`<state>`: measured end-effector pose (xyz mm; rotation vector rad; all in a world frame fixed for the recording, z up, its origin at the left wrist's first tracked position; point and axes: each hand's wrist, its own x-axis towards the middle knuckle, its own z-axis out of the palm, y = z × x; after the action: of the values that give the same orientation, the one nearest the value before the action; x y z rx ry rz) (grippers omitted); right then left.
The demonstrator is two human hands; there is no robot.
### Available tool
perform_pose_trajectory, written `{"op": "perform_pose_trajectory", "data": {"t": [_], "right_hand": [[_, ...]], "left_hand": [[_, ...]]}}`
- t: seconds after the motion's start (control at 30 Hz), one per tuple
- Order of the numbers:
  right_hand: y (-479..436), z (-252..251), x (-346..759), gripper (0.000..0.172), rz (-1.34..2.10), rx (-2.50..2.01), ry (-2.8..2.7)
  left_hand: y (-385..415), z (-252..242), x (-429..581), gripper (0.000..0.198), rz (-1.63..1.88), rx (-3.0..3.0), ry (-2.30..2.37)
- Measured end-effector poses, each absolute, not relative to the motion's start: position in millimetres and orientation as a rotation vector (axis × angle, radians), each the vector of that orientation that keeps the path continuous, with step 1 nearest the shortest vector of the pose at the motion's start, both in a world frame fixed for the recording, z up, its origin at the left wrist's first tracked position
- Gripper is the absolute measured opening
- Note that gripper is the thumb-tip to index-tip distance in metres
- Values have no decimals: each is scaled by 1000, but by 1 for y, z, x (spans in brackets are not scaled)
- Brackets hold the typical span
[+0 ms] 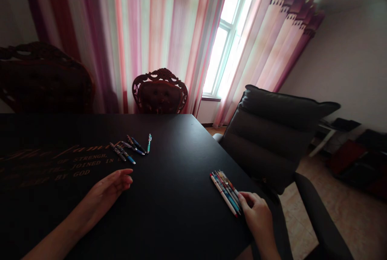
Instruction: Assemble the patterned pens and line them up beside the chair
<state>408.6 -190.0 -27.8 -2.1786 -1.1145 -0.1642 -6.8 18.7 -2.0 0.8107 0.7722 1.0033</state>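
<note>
My right hand [257, 214] rests near the right edge of a black table [175, 211], its fingertips touching the near ends of a tidy row of several pens [225, 187] lying side by side. The fingers are bent and pressed against the pens, and I cannot see a pen lifted off the top. My left hand [110, 189] lies flat on the table with fingers stretched out, holding nothing. A loose scatter of several pens [130, 149] lies a short way beyond it, with a teal pen [148, 143] at its right end.
Gold lettering [57, 165] is printed on the table's left part. A grey padded office chair [272, 139] stands at the table's right edge. Two carved dark wooden chairs [159, 92] stand at the far side, before striped pink curtains and a bright window [226, 38].
</note>
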Motion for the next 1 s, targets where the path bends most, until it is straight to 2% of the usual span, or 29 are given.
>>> {"op": "perform_pose_trajectory", "data": {"t": [0.3, 0.47, 0.67, 0.83, 1.0], "right_hand": [[-195, -32, 413, 40, -255, -2198, -1148], [-164, -6, 381, 38, -415, -2004, -1254], [-83, 24, 273, 14, -139, -1634, -1813], [-13, 15, 183, 16, -17, -1551, -2057], [43, 5, 129, 13, 39, -1590, -1925]], "left_hand": [[12, 3, -9, 21, 1003, 902, 718], [5, 3, -5, 25, 1007, 1112, 671], [-6, 11, -2, 27, 820, 1501, 670], [-17, 22, -5, 24, 735, 1828, 721], [-15, 23, -5, 24, 715, 1838, 726]]}}
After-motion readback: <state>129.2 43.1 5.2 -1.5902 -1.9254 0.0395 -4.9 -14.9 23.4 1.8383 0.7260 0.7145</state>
